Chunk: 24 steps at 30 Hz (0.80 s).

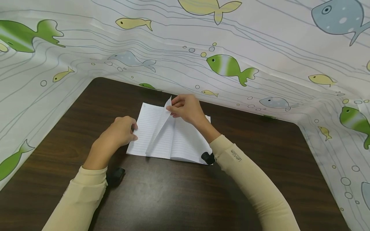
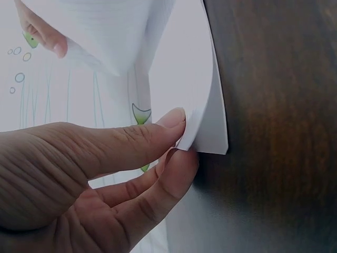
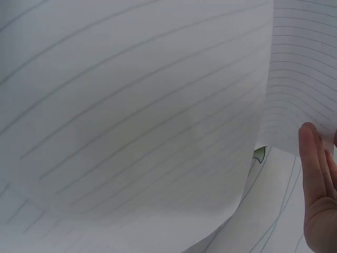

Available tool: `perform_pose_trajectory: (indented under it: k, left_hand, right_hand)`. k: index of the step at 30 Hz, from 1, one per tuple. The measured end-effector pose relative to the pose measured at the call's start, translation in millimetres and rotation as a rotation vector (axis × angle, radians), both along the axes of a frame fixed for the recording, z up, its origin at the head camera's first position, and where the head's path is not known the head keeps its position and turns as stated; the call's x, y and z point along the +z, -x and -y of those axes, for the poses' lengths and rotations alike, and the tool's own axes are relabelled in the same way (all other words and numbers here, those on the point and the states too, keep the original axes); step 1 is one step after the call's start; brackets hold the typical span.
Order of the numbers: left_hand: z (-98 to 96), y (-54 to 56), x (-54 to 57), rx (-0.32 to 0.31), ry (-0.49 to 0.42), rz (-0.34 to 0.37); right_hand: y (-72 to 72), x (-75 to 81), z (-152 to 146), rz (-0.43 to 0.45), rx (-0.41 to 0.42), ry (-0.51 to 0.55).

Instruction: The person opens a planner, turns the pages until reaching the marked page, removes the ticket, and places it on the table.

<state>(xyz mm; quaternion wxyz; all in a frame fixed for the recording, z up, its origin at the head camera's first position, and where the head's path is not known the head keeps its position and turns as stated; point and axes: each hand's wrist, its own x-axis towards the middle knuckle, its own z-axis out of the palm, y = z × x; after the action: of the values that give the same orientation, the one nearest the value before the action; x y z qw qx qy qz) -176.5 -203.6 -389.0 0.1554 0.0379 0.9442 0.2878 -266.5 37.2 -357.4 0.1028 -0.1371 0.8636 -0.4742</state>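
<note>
An open lined notebook (image 1: 185, 141) lies on the dark table, one of its pages (image 1: 159, 128) lifted and standing up left of the fold. My right hand (image 1: 186, 107) pinches the top of that page between thumb and fingers. At the notebook's left edge is my left hand (image 1: 119, 130). In the left wrist view, the left thumb and a finger pinch curved white sheets (image 2: 197, 79) at their edge. The raised page (image 3: 142, 121) fills most of the right wrist view and hides what lies behind it. A hand (image 3: 318, 195) shows at that view's right edge.
The dark wooden table (image 1: 162, 195) is bordered by a white sheet (image 1: 173, 41) printed with fish, rising at the back and sides. A small black device (image 1: 117, 176) sits by the left wrist, another (image 1: 208, 158) by the right wrist over the notebook's lower right corner.
</note>
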Motion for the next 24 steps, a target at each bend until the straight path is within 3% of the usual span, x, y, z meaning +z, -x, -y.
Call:
perform_pose_trajectory:
  k: [5,9,19,24]
  left_hand:
    - [0.8,0.2,-1.3,0.004,-0.006,-0.004]
    - [1.4,1.7,-2.2,0.023,-0.015,-0.012]
    - [2.1,2.5,-1.2,0.023,-0.057,-0.003]
    - [1.9,2.6,-2.2,0.013,-0.038,-0.011]
  right_hand:
    - [-2.4,-1.8,11,-0.037,0.029,-0.033]
    - [-3.6,-5.3,20,-0.087,0.045,-0.126]
    - [-6.7,-26.5,35,-0.201,0.108,-0.298]
    - [-8.0,-28.6,39,-0.185,0.136,-0.329]
